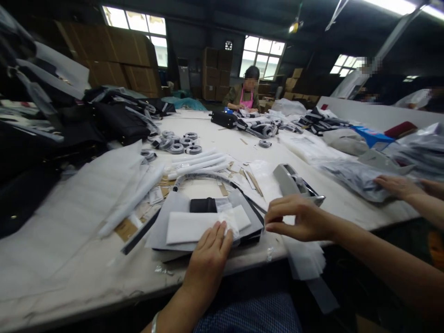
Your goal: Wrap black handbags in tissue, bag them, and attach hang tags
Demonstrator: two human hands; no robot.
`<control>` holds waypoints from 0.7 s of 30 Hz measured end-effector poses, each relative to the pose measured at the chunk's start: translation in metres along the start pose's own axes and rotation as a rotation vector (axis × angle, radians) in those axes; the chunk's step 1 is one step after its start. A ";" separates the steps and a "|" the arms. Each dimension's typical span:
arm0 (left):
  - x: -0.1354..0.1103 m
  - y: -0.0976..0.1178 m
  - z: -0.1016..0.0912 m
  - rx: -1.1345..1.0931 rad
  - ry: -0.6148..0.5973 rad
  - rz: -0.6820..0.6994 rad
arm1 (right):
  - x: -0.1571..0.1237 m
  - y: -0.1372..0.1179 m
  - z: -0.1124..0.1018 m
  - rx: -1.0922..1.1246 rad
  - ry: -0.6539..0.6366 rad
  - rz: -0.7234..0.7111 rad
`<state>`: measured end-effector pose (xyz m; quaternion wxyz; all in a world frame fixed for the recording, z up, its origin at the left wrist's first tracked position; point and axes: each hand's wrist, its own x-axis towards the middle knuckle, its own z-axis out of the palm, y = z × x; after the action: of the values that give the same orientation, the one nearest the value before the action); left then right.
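My left hand (211,252) lies flat, fingers stretched, on a folded strip of white foam wrap (189,226). Under the strip is a black handbag (256,233) lying flat, with a grey-white sheet (157,231) over it and its wrapped handle (204,175) arching away from me. A small black strap piece (203,205) partly in clear plastic rests above the strip. My right hand (300,217) hovers just right of the bag, thumb and fingers curled towards each other at the tips; anything between them is too small to make out. Behind it stands a grey tape dispenser (291,180).
Black bags (118,122) and a large foam sheet (79,199) fill the left. Rolled straps (176,147), white foam rolls (199,164) and cardboard scraps (255,182) lie beyond the bag. A co-worker's hand (398,185) touches plastic-wrapped goods at right. Another person (246,95) works across the table.
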<state>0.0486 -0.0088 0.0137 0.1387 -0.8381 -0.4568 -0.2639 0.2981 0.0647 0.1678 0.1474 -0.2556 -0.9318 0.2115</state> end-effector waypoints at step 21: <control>0.003 0.004 0.006 0.014 0.173 -0.081 | 0.196 0.099 0.055 -0.502 -0.828 0.233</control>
<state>0.0549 -0.0054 0.0103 0.1728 -0.7919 -0.4786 -0.3376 0.1554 0.2297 0.1062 -0.3256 -0.2802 -0.8996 0.0793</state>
